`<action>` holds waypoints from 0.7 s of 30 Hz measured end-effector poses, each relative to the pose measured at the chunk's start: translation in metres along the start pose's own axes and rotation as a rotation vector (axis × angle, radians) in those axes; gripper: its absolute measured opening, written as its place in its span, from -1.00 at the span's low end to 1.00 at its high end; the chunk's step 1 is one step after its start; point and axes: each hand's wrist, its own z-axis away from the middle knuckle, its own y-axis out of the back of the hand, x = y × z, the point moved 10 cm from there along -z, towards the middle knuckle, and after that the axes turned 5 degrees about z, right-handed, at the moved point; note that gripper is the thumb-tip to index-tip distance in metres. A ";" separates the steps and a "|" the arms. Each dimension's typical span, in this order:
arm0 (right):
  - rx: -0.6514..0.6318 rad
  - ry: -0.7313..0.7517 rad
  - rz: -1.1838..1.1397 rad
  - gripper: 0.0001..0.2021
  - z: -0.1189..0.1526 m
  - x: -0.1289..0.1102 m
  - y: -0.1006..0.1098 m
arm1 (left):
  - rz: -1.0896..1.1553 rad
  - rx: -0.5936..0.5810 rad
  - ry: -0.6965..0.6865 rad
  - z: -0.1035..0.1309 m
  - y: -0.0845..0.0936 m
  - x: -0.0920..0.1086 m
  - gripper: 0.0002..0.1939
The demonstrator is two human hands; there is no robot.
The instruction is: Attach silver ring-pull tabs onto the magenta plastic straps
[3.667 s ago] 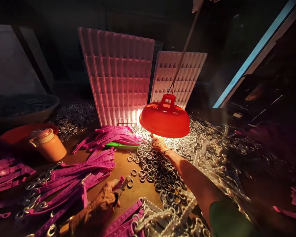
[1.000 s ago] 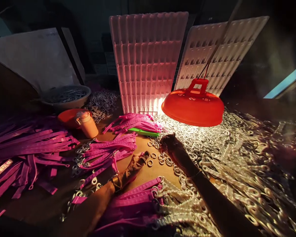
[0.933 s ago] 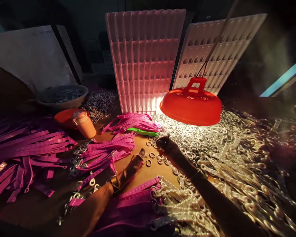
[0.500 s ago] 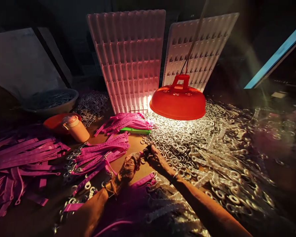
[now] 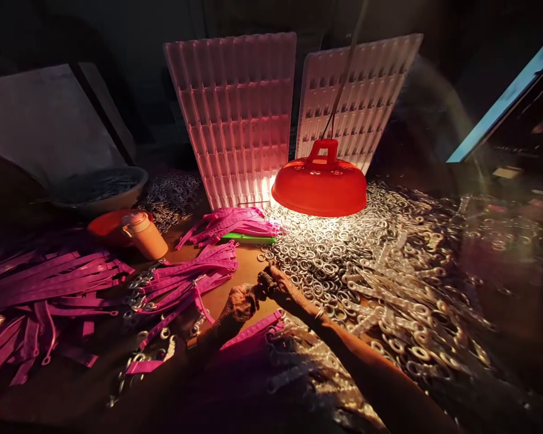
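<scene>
Lamplit counter, loose rings nearer the right hand

On this brown surface we see the rings spread beyond and to the right of our right hand, their near edge just beside its knuckles. That makes the right hand the nearer one; our left hand sits on the far side of it from them. Our fingertips come together above the counter, fingers curled inward, and the two hands seem to touch. Each grip looks bunched, but shadow hides the pads, so we cannot tell whether either is pinching something.

Nearest our left hand, a bundle of pink straps lies to its left, the long axes slanting up toward the green tray. Another pink strap slants up and rightward just below both hands, beside the pale ringed strips.

Farther out, we have a red lampshade hanging over the rings, two ribbed panels standing upright behind, and an orange flask at far left, in front of a red bowl.
</scene>
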 end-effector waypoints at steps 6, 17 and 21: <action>-0.191 0.171 0.324 -0.76 0.025 -0.053 -0.003 | 0.005 -0.166 0.172 0.014 0.000 0.013 -0.55; -0.286 -0.042 0.232 -0.83 0.129 -0.066 -0.026 | -0.024 -0.417 0.447 0.102 -0.037 -0.009 -0.55; -0.264 -0.057 0.172 -0.63 0.144 -0.064 -0.035 | 0.151 -0.363 0.509 0.132 -0.044 -0.029 -0.59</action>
